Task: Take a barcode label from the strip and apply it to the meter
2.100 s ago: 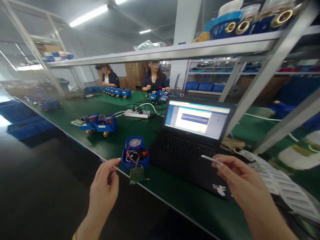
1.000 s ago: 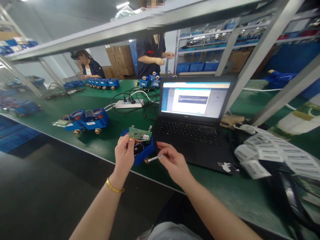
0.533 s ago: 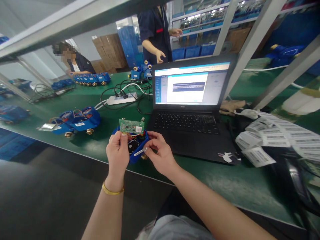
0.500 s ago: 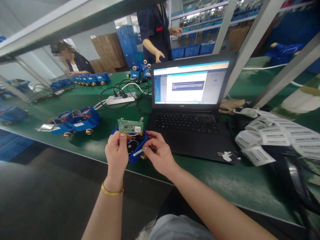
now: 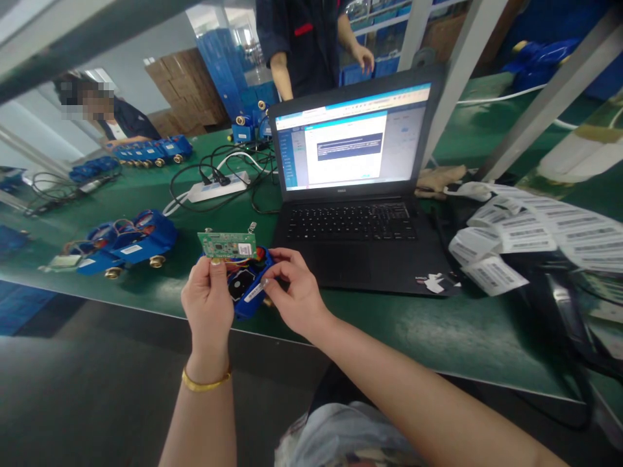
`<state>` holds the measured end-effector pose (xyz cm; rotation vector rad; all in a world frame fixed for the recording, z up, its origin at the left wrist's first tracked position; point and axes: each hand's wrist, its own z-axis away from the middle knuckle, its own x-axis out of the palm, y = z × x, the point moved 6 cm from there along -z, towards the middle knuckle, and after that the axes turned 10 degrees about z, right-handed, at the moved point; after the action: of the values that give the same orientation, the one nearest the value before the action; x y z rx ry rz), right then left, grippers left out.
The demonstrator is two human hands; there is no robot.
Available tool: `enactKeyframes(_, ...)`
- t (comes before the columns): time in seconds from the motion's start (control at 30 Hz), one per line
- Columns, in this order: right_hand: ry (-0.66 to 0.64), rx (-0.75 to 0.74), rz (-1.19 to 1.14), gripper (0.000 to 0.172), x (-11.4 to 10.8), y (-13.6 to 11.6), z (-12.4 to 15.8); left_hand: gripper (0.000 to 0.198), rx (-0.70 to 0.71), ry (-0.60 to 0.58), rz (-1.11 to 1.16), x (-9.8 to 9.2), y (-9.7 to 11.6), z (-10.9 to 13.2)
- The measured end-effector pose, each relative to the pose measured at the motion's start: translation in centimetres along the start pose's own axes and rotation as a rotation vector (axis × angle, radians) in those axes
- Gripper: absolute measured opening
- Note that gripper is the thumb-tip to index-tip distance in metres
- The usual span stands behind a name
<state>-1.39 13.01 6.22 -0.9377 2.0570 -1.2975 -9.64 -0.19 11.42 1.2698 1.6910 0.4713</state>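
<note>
My left hand point(image 5: 208, 299) pinches the lower edge of a small green circuit board point(image 5: 228, 245), held upright above a blue water meter point(image 5: 246, 285) that lies at the near edge of the green table point(image 5: 389, 324). Red and coloured wires run from the board down into the meter's open housing. My right hand point(image 5: 292, 293) grips a narrow white barcode label point(image 5: 255, 291) and presses it against the meter's blue side. A gold bracelet is on my left wrist.
An open black laptop point(image 5: 360, 194) stands right of the meter. Sheets of barcode labels point(image 5: 516, 240) pile at the right. More blue meters point(image 5: 124, 240) lie at the left, a white power strip point(image 5: 217, 188) with cables behind. One person sits across the table; another stands there.
My left hand took the circuit board off the table edge and lifted it. My right hand brought the white label from the laptop over to the meter. The view dropped lower.
</note>
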Motion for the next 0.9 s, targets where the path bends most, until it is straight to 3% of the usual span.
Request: enactKeyframes(0.9,0.120,-0.029,0.018,0.011,0.19,-0.77,0.79,0.037,0.035,0.020,-0.025,-0.17,-0.19,0.03)
